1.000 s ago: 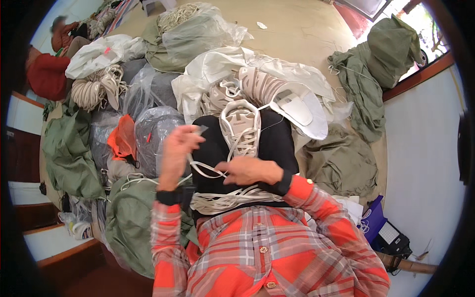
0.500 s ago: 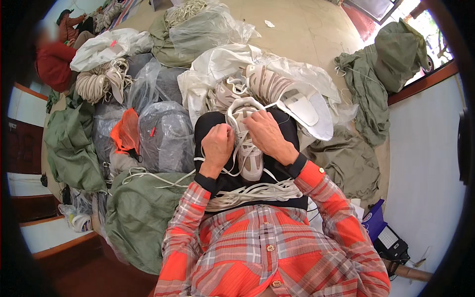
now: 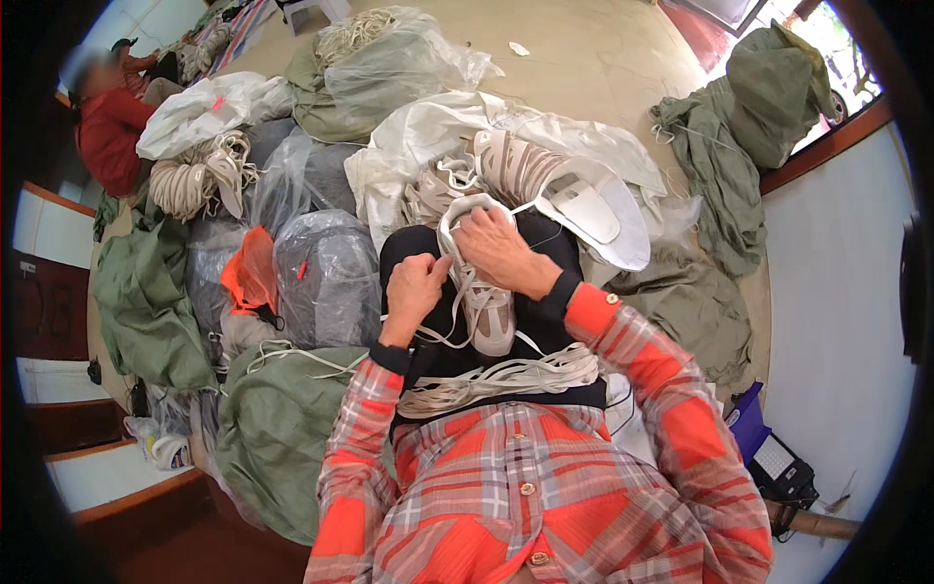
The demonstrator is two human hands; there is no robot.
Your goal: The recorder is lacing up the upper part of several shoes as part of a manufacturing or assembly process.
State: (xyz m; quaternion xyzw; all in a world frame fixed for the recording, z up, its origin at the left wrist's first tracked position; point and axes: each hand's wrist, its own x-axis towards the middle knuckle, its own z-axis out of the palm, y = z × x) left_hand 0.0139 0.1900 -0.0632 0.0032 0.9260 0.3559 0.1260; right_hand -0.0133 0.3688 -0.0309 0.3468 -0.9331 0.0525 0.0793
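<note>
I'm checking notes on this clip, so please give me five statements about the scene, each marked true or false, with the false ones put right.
1. The right hand is at the opening of the shoe. True.
2. The orange mesh bag lies to the right of the shoe. False: it lies to the left.
3. A bundle of pale laces lies across the dark trousers. True.
4. The plaid shirt is green and black. False: it is mainly red and grey.
5. The shoe's toe points toward the plaid shirt. True.
</note>
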